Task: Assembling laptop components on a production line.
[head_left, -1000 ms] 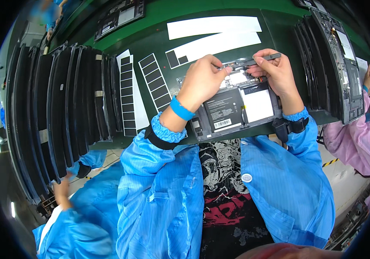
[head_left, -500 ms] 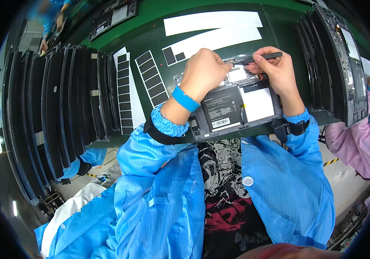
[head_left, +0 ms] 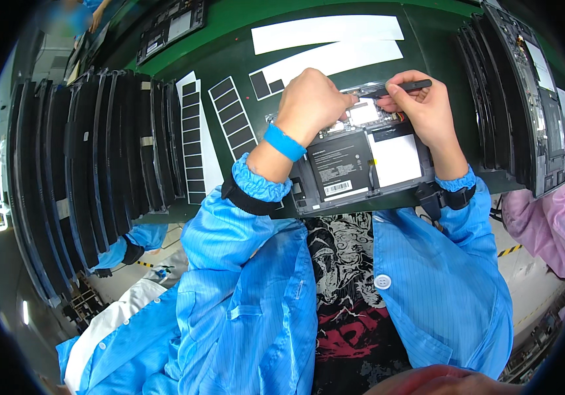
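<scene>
An opened laptop base (head_left: 388, 187) lies in front of me, with its circuit board along the far side and a black battery (head_left: 339, 164) on the near left. Beside the battery is a white rectangular sheet (head_left: 398, 160). My right hand (head_left: 421, 105) grips black tweezers (head_left: 417, 85) like a pen, their tip angled left over the far part of the board. My left hand (head_left: 313, 99) is closed, with thumb and fingertips pinched at the board close to that tip. Whatever sits between those fingertips is hidden.
Upright stacks of dark laptop parts (head_left: 88, 164) stand at left, with another stack (head_left: 493, 99) at right. Strips of black pads (head_left: 232, 117) and white backing sheets (head_left: 328, 34) lie on the green table. Another laptop base (head_left: 172, 29) lies far left. A co-worker's pink sleeve (head_left: 538, 224) shows at right.
Both hands stay at almost the same spot on the board, the tweezers barely moved. The whole view has shifted slightly. At far left, a co-worker's hand has partly moved out of view.
</scene>
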A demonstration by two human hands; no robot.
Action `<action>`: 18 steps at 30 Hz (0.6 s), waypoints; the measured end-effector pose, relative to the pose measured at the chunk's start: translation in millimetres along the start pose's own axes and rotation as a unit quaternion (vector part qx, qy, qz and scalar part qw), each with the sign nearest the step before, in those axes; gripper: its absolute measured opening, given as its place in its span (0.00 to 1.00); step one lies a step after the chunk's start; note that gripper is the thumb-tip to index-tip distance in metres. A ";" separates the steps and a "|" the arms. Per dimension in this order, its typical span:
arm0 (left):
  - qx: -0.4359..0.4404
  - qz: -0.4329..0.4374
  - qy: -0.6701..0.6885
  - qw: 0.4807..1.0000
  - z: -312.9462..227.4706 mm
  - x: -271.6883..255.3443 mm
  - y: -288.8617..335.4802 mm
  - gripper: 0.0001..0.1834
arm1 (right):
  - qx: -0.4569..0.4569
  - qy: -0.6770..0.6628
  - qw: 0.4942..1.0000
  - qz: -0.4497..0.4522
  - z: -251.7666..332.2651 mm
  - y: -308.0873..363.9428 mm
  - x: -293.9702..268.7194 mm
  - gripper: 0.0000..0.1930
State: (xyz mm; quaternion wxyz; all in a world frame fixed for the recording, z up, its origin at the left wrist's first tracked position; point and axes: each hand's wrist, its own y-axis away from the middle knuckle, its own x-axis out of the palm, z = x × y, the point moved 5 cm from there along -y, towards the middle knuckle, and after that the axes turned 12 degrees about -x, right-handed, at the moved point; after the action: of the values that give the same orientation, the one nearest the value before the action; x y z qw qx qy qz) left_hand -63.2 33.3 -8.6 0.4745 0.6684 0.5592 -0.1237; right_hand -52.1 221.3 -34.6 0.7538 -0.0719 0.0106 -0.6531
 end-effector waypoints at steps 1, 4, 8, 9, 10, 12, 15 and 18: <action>-0.007 0.006 -0.015 1.000 0.6 -1.1 -1.1 0.18 | -0.007 -0.005 1.000 0.002 -0.5 -0.8 1.8 0.07; -0.028 0.027 -0.036 0.999 9.3 -2.1 -5.8 0.23 | -0.012 -0.001 1.000 0.017 -2.1 -2.3 5.8 0.06; 0.006 -0.025 -0.114 0.993 6.4 -2.3 -6.6 0.28 | -0.131 0.020 0.989 -0.065 4.4 3.8 -5.6 0.07; 0.029 -0.054 -0.096 0.994 9.2 -1.4 -4.9 0.27 | -0.157 0.023 0.984 -0.081 5.5 4.2 -11.2 0.07; 0.050 -0.071 -0.055 0.995 9.4 -7.8 7.0 0.26 | -0.138 0.015 0.989 -0.057 2.0 2.4 -11.6 0.07; 0.079 -0.130 0.018 0.988 20.5 -29.3 35.0 0.24 | -0.127 0.000 0.991 -0.036 -5.2 -0.7 -11.8 0.07; 0.129 -0.305 0.078 0.940 81.1 -81.1 75.8 0.12 | -0.101 -0.016 0.992 -0.075 -0.7 1.2 -20.0 0.09; 0.017 -0.358 -0.129 0.925 177.0 -86.5 88.4 0.24 | -0.089 -0.021 0.994 -0.055 8.3 1.3 -9.7 0.10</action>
State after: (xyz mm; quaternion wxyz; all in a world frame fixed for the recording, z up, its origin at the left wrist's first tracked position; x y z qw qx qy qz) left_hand 48.3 -151.2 3.5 0.4552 0.4104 0.6931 -0.3795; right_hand -51.4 231.8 -27.3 0.7075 -0.1531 0.0487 -0.6882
